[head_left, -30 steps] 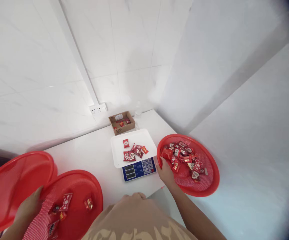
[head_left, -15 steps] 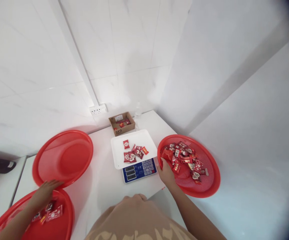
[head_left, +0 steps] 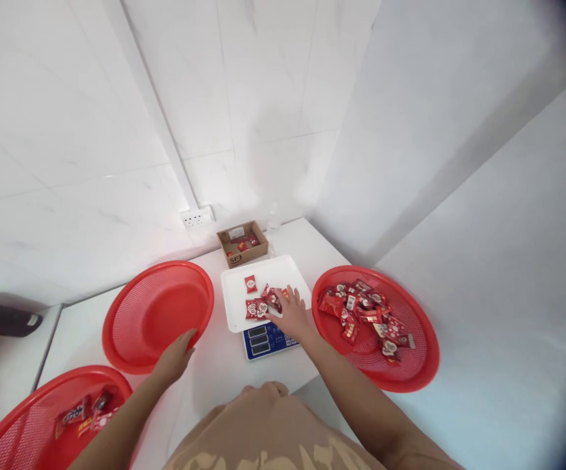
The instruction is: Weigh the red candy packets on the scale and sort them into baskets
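My left hand [head_left: 175,358] grips the near right rim of a red plastic basket [head_left: 130,310] with nothing inside it. My right hand [head_left: 290,314] is over the white scale tray [head_left: 236,318], its fingers apart and reaching down onto wrapped candies [head_left: 272,298]. Part of that pile is hidden behind the fingers. One red candy [head_left: 250,283] lies apart from the others on the tray. Beneath the tray, the blue weighing scale [head_left: 258,341] is partly covered by my right hand and wrist.
To the right stands a red basket [head_left: 427,352] with many wrapped candies. Another red basket [head_left: 15,418] at lower left holds several candies. Behind the tray are a cardboard box [head_left: 248,253] with a few candies and a clear bottle [head_left: 273,219]. A power socket [head_left: 197,217] is on the wall.
My left hand has drawn the bare red basket rightward, towards the scale. My right hand has left the right basket's rim and moved over the candies on the tray.
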The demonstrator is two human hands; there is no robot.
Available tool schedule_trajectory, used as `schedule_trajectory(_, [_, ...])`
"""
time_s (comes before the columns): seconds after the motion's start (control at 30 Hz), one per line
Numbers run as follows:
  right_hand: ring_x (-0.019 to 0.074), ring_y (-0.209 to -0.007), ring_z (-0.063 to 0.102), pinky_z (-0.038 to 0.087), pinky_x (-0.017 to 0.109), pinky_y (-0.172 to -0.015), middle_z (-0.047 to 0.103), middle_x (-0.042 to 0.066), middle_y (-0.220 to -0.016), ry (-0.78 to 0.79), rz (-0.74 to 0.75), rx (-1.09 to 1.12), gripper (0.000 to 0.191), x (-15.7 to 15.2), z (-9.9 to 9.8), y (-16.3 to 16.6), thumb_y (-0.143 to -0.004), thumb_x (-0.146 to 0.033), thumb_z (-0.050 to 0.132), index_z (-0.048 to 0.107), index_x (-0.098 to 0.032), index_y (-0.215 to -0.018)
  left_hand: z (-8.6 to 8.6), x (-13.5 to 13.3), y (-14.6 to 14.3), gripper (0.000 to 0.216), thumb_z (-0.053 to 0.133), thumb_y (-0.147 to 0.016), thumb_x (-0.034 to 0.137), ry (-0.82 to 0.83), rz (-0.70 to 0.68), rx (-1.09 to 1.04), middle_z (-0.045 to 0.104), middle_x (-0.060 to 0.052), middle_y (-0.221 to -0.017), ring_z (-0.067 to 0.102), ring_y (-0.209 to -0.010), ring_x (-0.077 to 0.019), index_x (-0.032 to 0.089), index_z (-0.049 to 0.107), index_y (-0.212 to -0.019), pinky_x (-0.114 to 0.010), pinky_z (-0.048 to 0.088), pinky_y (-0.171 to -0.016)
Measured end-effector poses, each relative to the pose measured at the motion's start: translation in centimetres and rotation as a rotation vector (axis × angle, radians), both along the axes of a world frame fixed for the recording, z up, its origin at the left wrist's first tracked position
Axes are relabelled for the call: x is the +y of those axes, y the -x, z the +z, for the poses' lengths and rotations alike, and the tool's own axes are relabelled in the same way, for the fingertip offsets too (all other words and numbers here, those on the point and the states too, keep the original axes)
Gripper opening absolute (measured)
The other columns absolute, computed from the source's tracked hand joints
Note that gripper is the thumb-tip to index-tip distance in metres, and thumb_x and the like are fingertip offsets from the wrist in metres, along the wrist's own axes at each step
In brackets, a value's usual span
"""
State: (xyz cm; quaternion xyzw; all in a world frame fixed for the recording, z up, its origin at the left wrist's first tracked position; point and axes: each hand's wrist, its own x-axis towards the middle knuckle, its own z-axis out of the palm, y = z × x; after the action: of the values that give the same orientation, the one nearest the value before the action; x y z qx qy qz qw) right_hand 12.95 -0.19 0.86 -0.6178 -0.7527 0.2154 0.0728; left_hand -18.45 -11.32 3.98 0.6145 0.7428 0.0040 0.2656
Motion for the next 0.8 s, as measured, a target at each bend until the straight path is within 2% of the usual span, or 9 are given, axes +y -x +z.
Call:
schedule_trajectory(0.1, [0.0389,-0.137,-0.002,0.008,0.059,-0.103,0.004,0.011,-0.153,0.091,0.048,-0.01,0.087,1.3,-0.3,2.4,-0.07,-0.067,0.052,0.021,-0.031,-0.143,0.9,-1.3,-1.0,0.045,0.042,-0.078,0.013,0.074,-0.038,-0.064,0.054,-0.011,-0.128,0.053,-0.113,-0.0194,0.016,0.045,-0.122,-0.031,0.04,-0.093])
schedule_trajectory(0.23, [0.04,-0.137,-0.003,0.004,0.061,-0.101,0.005,0.01,-0.153,0.068,0.113,-0.068,0.086,1.9,-1.0,3.6,-0.069,-0.068,0.053,0.023,-0.034,-0.141,1.6,-3.1,-1.1,0.047,0.041,-0.068,0.001,0.16,-0.088,-0.095,0.061,-0.008,-0.118,0.057,-0.105,-0.0187,0.019,0.052,-0.11,-0.031,0.041,-0.088])
schedule_trajectory(0.3, [0.0383,-0.136,0.005,0.008,0.06,-0.101,0.012,0.011,-0.152,0.005,0.117,-0.092,0.076,2.1,-1.3,3.4,-0.073,-0.063,0.052,0.028,-0.033,-0.139,1.4,-3.8,-0.7,0.051,0.039,-0.064,-0.002,0.187,-0.083,-0.091,0.06,-0.007,-0.118,0.056,-0.107,-0.0186,0.02,0.053,-0.109,-0.031,0.04,-0.09])
schedule_trajectory(0.4, [0.0314,-0.13,0.026,0.022,0.05,-0.099,0.031,0.011,-0.144,-0.116,0.118,-0.084,0.055,2.4,-1.3,2.6,-0.083,-0.048,0.049,0.038,-0.033,-0.134,0.8,-4.4,0.1,0.054,0.038,-0.062,-0.003,0.198,-0.073,-0.084,0.061,-0.006,-0.118,0.056,-0.107,-0.0187,0.02,0.054,-0.108,-0.032,0.04,-0.09])
schedule_trajectory(0.53, [0.0235,-0.11,0.043,0.035,0.035,-0.089,0.049,0.009,-0.124,-0.16,0.104,-0.026,0.037,3.2,-1.2,1.2,-0.088,-0.031,0.042,0.051,-0.03,-0.124,0.4,-4.5,0.2,0.049,0.045,-0.066,0.007,0.215,-0.086,-0.096,0.061,-0.008,-0.12,0.056,-0.109,-0.0218,0.019,0.054,-0.112,-0.034,0.041,-0.091])
schedule_trajectory(0.63, [0.0211,-0.102,0.047,0.037,0.031,-0.088,0.054,0.01,-0.112,-0.154,-0.016,0.118,0.034,4.2,-0.9,0.7,-0.088,-0.025,0.039,0.056,-0.023,-0.118,0.6,-4.2,-0.7,0.059,0.051,-0.07,0.021,0.215,-0.078,-0.111,0.049,-0.011,-0.135,0.047,-0.122,-0.0248,0.018,0.044,-0.129,-0.036,0.037,-0.099])
schedule_trajectory(0.73, [0.0205,-0.096,0.051,0.039,0.031,-0.087,0.058,0.012,-0.103,-0.127,-0.189,0.343,0.036,4.8,0.0,1.9,-0.088,-0.025,0.038,0.055,-0.014,-0.118,0.8,-3.7,-2.3,0.07,0.05,-0.074,0.031,0.17,-0.05,-0.119,0.037,-0.012,-0.144,0.037,-0.131,-0.0251,0.016,0.029,-0.14,-0.038,0.032,-0.104])
schedule_trajectory(0.8, [0.0205,-0.096,0.053,0.041,0.032,-0.087,0.059,0.012,-0.103,-0.096,-0.21,0.507,0.038,4.4,1.1,4.0,-0.087,-0.029,0.039,0.053,-0.012,-0.119,0.7,-3.3,-3.4,0.072,0.046,-0.077,0.034,0.131,-0.044,-0.119,0.033,-0.013,-0.146,0.034,-0.132,-0.0248,0.014,0.023,-0.143,-0.038,0.031,-0.105])
